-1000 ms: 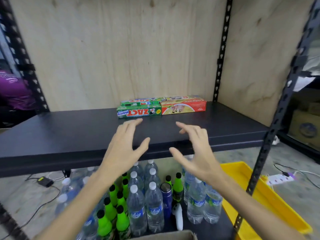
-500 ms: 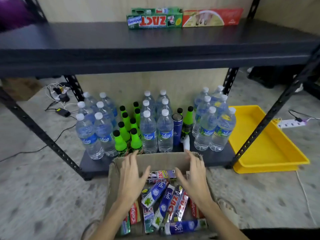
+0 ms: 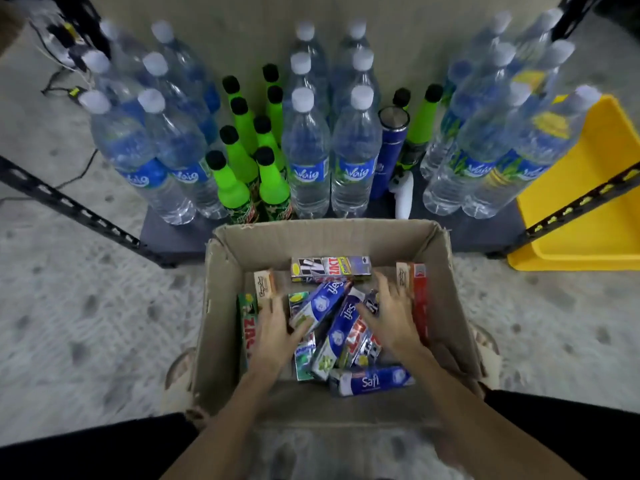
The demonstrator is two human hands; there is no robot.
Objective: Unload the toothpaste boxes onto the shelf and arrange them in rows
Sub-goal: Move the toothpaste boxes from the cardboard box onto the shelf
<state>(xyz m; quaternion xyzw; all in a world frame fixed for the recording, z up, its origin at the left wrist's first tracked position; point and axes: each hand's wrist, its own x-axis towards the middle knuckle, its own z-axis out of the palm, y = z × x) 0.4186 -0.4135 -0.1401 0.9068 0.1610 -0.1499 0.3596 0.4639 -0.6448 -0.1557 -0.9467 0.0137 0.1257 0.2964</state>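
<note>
Toothpaste boxes [image 3: 332,327] lie in the carton [image 3: 221,306], bottles [image 3: 308,150] behind it

The cardboard box [image 3: 221,306] is plain brown. Inside it, the toothpaste boxes [image 3: 332,320] mix blue-and-white cartons lettered in white, a green one with red lettering at 9 o'clock, a red one at 3 o'clock, and a silver-black one with red lettering at 12 o'clock. Beyond, the water bottles [image 3: 308,157] are clear with white caps and blue labels; the green bottles [image 3: 228,181] are bright lime with black caps. A dark blue flask [image 3: 388,150] stands among them. The tray [image 3: 588,202] at 2 o'clock is yellow. The floor [image 3: 69,306] is speckled grey.
</note>
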